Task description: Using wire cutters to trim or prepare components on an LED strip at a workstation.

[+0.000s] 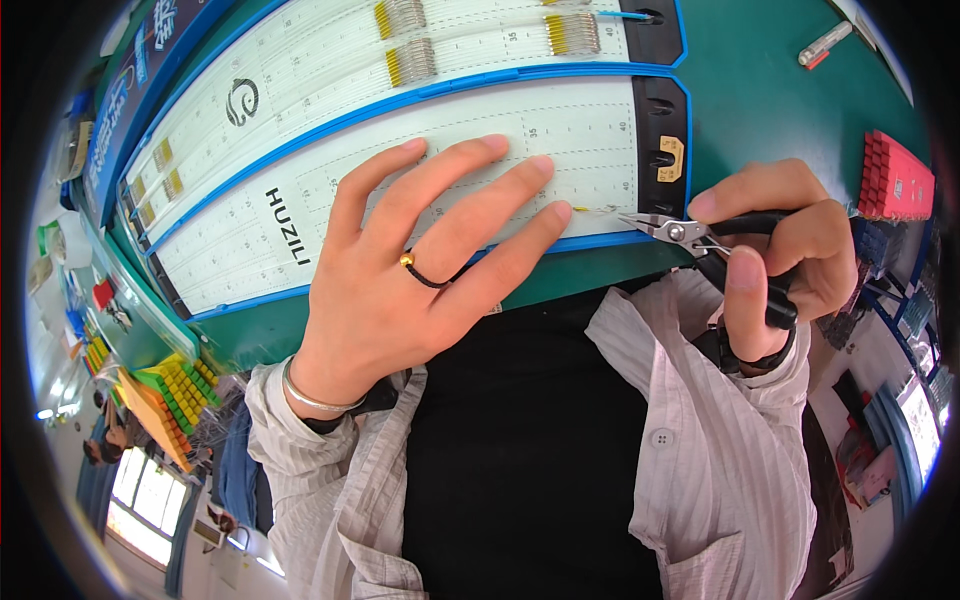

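Observation:
A long blue-edged case (663,72) lies unfolded before me, with white ruled panels and black end pieces. My left hand (400,270) rests on the nearer panel (585,135), palm down with its fingers spread. Small nippers (678,232) with black handles are held in my right hand (815,235). Their pointed jaws reach over the panel's near right corner. Just off the jaw tips lies a tiny yellow piece (581,210) with a thin end, close to my left index fingertip. Whether the jaws touch it, I cannot tell.
Rows of yellow-ended coiled pieces (410,62) sit on the farther panel. On the green table (745,100) lie a whitish pen (826,45) at far right and a red ridged block (893,178) at the right edge. Green and yellow racks (180,395) stand left of me.

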`<state>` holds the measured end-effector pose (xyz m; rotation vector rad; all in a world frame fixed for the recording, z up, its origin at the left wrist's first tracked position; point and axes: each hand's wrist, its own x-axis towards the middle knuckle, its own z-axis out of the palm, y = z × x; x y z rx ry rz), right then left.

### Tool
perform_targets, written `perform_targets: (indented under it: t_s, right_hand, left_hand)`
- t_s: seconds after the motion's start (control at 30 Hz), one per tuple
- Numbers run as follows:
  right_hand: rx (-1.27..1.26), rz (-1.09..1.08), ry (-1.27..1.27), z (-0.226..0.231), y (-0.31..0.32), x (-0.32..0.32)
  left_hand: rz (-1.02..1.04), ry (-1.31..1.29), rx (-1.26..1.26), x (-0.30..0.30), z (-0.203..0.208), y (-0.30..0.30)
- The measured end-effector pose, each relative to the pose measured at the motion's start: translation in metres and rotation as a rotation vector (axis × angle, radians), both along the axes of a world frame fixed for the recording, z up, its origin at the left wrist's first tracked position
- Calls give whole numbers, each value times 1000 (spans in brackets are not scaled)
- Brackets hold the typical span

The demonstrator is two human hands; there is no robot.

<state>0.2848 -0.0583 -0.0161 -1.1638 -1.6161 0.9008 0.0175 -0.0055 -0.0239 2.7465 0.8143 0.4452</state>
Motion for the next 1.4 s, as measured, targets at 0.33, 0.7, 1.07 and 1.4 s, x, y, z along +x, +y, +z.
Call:
perform_targets:
  t_s: [0.33,0.7,1.07,1.4]
  right_hand:
    - [131,28,-98,-5,8,-1]
    - [143,66,-91,-4,12,0]
    - [96,-53,145,-11,7,-5]
    - [120,-189,157,-19,-2,-3]
  left_hand:
    - [-12,1,-11,0,1,1]
    - [-37,-26,-55,-2,2,4]
    - [159,82,-47,-52,25,-22]
    - [726,271,67,-131,20,-54]
